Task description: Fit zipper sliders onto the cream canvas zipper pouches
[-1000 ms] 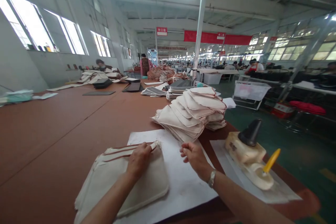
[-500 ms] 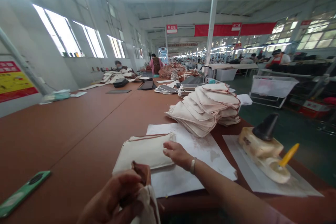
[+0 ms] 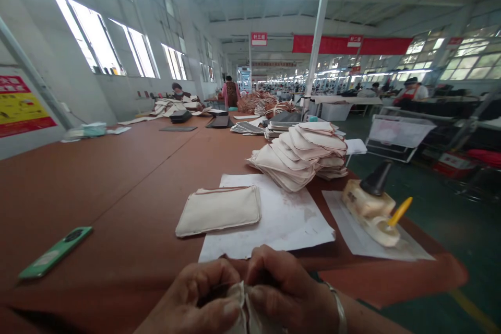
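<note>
Close to the camera at the bottom edge, my left hand [image 3: 199, 300] and my right hand [image 3: 285, 292] are pressed together, both pinching one cream fabric piece [image 3: 242, 308] between their fingers. Most of that piece is hidden by the hands. Farther out, a flat cream fabric pouch [image 3: 219, 210] with a brown trimmed edge lies half on a white paper sheet [image 3: 282, 219]. Behind the sheet stands a fanned pile of cream fabric pieces [image 3: 301, 159].
A glue pot with a black cone and yellow-handled brush [image 3: 371, 207] sits on paper at right. A green phone [image 3: 55, 252] lies on the brown table [image 3: 117, 182] at left. More stacks and other workers are far along the table; the table's edge drops off at right.
My right hand left the pouch on the paper and came back to join my left hand on the fabric piece near me. One pouch from the earlier stack stays on the sheet.
</note>
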`<state>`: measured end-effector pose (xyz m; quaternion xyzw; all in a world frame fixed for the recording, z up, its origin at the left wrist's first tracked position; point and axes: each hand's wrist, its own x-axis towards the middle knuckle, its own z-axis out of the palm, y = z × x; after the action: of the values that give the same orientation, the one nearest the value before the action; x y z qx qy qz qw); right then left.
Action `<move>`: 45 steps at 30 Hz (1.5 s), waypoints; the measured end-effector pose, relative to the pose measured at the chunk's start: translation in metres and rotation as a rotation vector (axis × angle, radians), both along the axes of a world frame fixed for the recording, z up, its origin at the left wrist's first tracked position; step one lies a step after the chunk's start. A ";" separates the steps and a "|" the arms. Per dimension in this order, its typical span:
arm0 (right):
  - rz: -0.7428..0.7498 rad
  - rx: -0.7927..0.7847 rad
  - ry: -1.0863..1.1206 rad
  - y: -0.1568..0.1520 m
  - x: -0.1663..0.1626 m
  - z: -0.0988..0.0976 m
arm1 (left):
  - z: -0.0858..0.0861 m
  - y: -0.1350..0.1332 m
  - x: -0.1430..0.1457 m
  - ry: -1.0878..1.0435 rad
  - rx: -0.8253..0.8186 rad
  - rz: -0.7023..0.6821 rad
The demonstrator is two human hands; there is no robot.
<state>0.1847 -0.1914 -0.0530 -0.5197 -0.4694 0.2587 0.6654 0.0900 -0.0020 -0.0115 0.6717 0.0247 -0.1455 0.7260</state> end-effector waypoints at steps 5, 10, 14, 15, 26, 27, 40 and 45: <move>-0.191 -0.052 -0.304 -0.006 -0.007 0.012 | 0.003 -0.006 0.003 0.092 0.047 -0.014; -0.191 -0.066 -0.351 -0.012 -0.008 0.009 | -0.005 -0.011 0.002 0.115 -0.005 0.010; -0.151 -0.009 -0.336 -0.017 -0.007 0.009 | -0.007 -0.014 0.002 0.082 0.107 0.008; -0.168 0.002 -0.351 -0.017 -0.007 0.010 | -0.006 -0.015 0.002 0.060 0.139 0.009; 0.019 -0.111 0.625 -0.005 -0.003 0.002 | 0.004 -0.029 0.003 -0.119 0.359 0.001; 0.019 -0.120 0.553 -0.007 -0.003 0.002 | 0.003 -0.029 0.003 -0.135 0.394 -0.005; -0.053 -0.174 0.634 -0.007 -0.004 -0.005 | -0.009 -0.036 0.009 -0.027 0.217 0.080; -0.138 -0.174 0.416 -0.010 -0.006 -0.003 | -0.004 -0.032 0.012 0.034 0.136 0.036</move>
<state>0.1783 -0.2013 -0.0561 -0.5411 -0.2614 0.3538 0.7167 0.1016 -0.0343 -0.0160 0.7164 0.0591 -0.1418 0.6806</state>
